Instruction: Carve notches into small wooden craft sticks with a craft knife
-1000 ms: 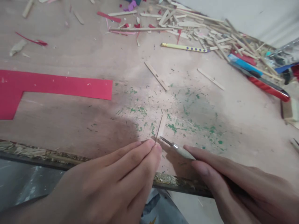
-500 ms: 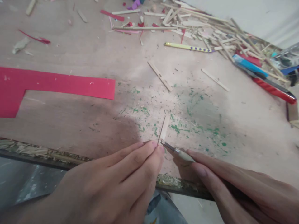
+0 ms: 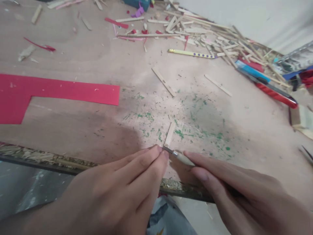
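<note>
On a paint-flecked worktop (image 3: 80, 130), the left hand (image 3: 122, 182) grips the near end of a flat wooden craft stick (image 3: 169, 134) under its fingertips; the right hand (image 3: 234, 182) grasps a pale-handled craft knife (image 3: 184, 159), its blade across the stick just beside those fingertips. Beyond lie a notched stick (image 3: 163, 81) and a yellow, purple-dotted pencil (image 3: 192, 54); red paper (image 3: 73, 91) lies to the left.

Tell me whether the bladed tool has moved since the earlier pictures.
Yes: judged against the green marks, the bladed tool has shifted left, toward the left hand.
</note>
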Available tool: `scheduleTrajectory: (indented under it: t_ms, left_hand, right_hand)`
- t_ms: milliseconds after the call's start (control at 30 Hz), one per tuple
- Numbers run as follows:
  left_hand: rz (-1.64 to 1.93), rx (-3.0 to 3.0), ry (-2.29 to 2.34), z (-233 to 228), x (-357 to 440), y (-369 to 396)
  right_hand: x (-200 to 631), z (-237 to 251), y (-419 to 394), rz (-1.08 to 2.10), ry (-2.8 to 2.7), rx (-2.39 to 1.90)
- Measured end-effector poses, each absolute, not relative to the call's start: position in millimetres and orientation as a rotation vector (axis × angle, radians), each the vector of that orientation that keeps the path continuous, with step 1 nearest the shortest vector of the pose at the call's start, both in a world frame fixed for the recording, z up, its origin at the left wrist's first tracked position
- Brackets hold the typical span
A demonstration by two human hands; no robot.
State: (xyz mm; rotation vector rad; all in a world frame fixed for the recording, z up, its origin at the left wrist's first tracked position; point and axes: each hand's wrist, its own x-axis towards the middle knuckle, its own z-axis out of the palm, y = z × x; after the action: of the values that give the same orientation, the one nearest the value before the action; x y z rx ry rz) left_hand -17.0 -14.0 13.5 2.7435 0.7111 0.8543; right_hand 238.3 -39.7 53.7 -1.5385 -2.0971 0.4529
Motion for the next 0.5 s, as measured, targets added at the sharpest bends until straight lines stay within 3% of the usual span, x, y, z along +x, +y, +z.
scheduleTrajectory:
  t_ms: [233,500]
  left_hand:
    - [0.84,2.755,0.727,15,-16,-12]
    - [0.816,2.723,0.765,14,-14,-15]
  right_hand:
    - [239,55,-52,0.359,-1.897,-1.711]
    - [243,49,-47,0.397,-1.996,-1.622]
